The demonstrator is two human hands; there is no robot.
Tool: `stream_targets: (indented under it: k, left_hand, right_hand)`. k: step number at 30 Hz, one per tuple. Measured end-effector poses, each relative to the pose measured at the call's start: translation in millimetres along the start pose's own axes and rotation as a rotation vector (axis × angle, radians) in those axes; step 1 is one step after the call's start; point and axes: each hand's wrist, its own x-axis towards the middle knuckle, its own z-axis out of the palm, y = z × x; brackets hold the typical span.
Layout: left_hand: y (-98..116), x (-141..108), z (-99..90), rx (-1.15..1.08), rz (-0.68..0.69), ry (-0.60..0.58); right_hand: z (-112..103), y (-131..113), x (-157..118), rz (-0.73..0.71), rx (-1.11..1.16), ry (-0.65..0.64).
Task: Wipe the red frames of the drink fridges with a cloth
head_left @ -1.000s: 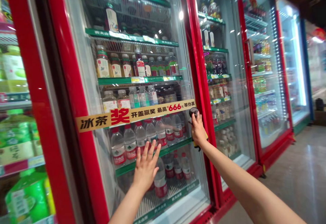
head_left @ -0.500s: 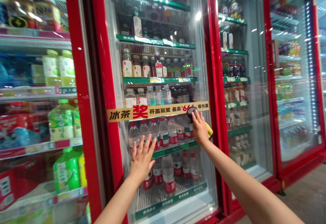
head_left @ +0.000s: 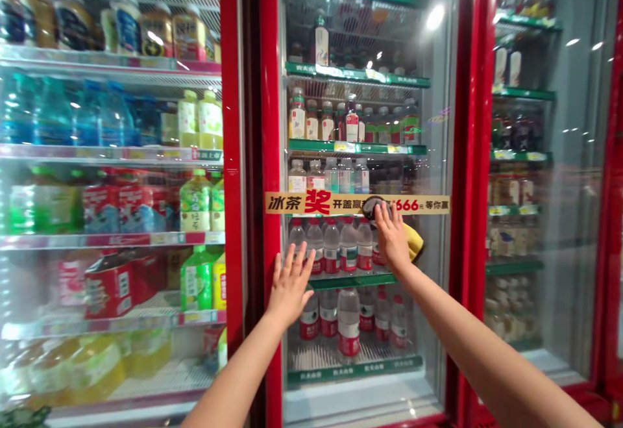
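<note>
A glass cooler door with a red frame [head_left: 270, 155] stands in front of me, a gold strip with red and black characters [head_left: 435, 205] running across it. My right hand [head_left: 393, 238] presses a yellow and dark cloth [head_left: 413, 241] flat to the glass at the strip, covering some of its characters. The cloth's dark part shows past the fingertips. Lower and to the left, my left hand [head_left: 291, 285] lies spread against the door's left side, holding nothing. Behind the glass are red-capped water bottles [head_left: 348, 324].
Open-looking shelves on the left hold blue bottles [head_left: 115, 116], green tea bottles [head_left: 196, 202] and red boxes [head_left: 109, 285]. Another red-framed cooler [head_left: 479, 155] with drinks stands on the right.
The view has turned left, showing more of the left shelves. My right hand and the cloth have moved left along the strip, uncovering the red digits. My left hand remains spread on the door.
</note>
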Motion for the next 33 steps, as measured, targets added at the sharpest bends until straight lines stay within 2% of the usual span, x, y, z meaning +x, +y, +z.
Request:
stream_targets:
  k: [2,5,7,9,12,15,17,19,21,23,26,28,30,33]
  left_hand:
    - [-5.1,-4.0,-1.1,-0.010,-0.013,0.004]
    - [-9.9,-11.0,-0.6,-0.022,-0.014,0.013]
    - [-12.6,-15.9,0.2,-0.021,-0.002,0.017]
    - [-15.4,-20.1,1.9,-0.018,0.014,0.017]
    - [-19.3,-24.4,8.2,-0.027,0.016,0.022]
    - [-22.3,-27.6,18.1,-0.073,0.003,-0.004]
    - [-23.5,-29.8,23.8,-0.110,-0.019,-0.067]
    - [-23.5,-31.7,26.7,-0.127,-0.047,-0.120]
    - [-22.7,-32.7,27.3,-0.126,-0.062,-0.136]
    - [-21.8,-32.7,27.0,-0.126,-0.058,-0.139]
    - [-21.4,-32.5,28.4,-0.133,-0.062,-0.132]
    - [-21.6,-32.9,31.0,-0.140,-0.070,-0.125]
    - [-21.8,-33.6,33.8,-0.146,-0.081,-0.119]
    - [-22.5,-34.1,35.4,-0.156,-0.069,-0.119]
  right_hand:
    - [5.9,-28.9,15.8,-0.016,0.023,0.007]
    - [6.6,-63.0,15.8,-0.214,0.051,-0.095]
    - [1.9,-68.7,8.0,-0.378,0.071,-0.177]
    - [-2.5,-66.4,6.3,-0.462,0.075,-0.215]
    - [-1.0,-74.4,23.3,-0.372,0.060,-0.146]
    - [8.1,-110.4,44.5,-0.260,0.085,-0.058]
    - [12.9,-137.6,49.6,-0.334,0.122,-0.081]
    - [13.7,-154.9,50.1,-0.489,0.155,-0.150]
    - [10.8,-159.3,54.5,-0.617,0.174,-0.206]
    - [6.4,-156.6,67.8,-0.655,0.179,-0.215]
    - [3.0,-157.5,94.8,-0.557,0.173,-0.149]
    - [4.5,-165.4,103.6,-0.522,0.170,-0.117]
    - [7.6,-174.8,101.1,-0.634,0.181,-0.153]
    - [9.0,-180.6,94.4,-0.905,0.208,-0.280]
